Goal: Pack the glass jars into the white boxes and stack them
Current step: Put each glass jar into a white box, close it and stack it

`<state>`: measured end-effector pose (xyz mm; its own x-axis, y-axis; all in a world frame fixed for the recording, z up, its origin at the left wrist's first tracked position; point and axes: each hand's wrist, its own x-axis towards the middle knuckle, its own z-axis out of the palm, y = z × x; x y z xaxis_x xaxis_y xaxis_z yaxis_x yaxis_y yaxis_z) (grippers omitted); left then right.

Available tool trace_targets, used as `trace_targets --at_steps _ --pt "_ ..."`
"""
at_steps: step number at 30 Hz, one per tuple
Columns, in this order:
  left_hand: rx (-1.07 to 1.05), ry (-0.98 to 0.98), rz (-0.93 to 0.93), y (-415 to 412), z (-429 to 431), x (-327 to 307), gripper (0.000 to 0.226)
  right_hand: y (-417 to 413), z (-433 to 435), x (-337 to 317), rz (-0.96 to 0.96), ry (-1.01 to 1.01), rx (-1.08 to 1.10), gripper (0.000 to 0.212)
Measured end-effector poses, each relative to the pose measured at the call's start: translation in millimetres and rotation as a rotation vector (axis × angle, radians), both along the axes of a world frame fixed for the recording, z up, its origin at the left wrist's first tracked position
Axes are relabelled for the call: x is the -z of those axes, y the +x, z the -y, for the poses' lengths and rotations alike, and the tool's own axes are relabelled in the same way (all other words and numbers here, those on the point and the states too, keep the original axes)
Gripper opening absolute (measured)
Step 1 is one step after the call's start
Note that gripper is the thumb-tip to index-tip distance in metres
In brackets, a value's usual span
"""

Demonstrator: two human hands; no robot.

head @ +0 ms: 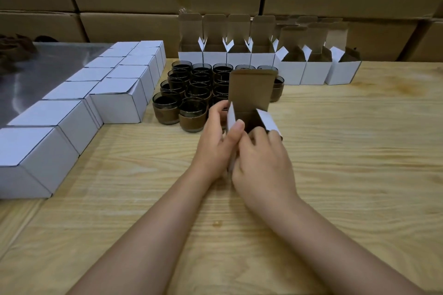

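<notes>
With the left hand [215, 143] and right hand [263, 163] both curled round the open white box [251, 93] in the middle of the counter [347, 151], the glass jars [194, 93] crowd just behind at eleven o'clock, so a careless push might knock one over.

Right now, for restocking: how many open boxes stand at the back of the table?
7: four boxes in a row behind the jars, three to their right; more may hide behind those.

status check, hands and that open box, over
Left hand, right hand both grip open white box, lid flap up. Glass jars behind it. Nothing in the way.
</notes>
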<state>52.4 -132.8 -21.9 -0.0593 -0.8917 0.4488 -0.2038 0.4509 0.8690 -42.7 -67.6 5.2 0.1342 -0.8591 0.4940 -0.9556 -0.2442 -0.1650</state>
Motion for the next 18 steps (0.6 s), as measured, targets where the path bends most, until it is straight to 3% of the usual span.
trace_targets --at_steps 3,7,14,18 --pt "-0.039 -0.029 -0.029 1.3 2.4 1.9 0.065 -6.2 -2.7 -0.9 0.199 -0.136 -0.116 0.038" --pt "-0.021 -0.039 -0.024 1.3 2.9 3.4 0.058 -24.6 9.0 5.2 0.240 -0.387 -0.186 0.024" --pt "-0.065 -0.136 -0.001 1.5 0.4 3.2 0.051 -51.6 34.1 9.2 0.573 -0.309 -0.212 0.014" --pt "-0.115 -0.229 0.024 1.3 -2.9 1.7 0.046 -63.9 41.5 12.8 0.962 -0.134 -0.156 0.021"
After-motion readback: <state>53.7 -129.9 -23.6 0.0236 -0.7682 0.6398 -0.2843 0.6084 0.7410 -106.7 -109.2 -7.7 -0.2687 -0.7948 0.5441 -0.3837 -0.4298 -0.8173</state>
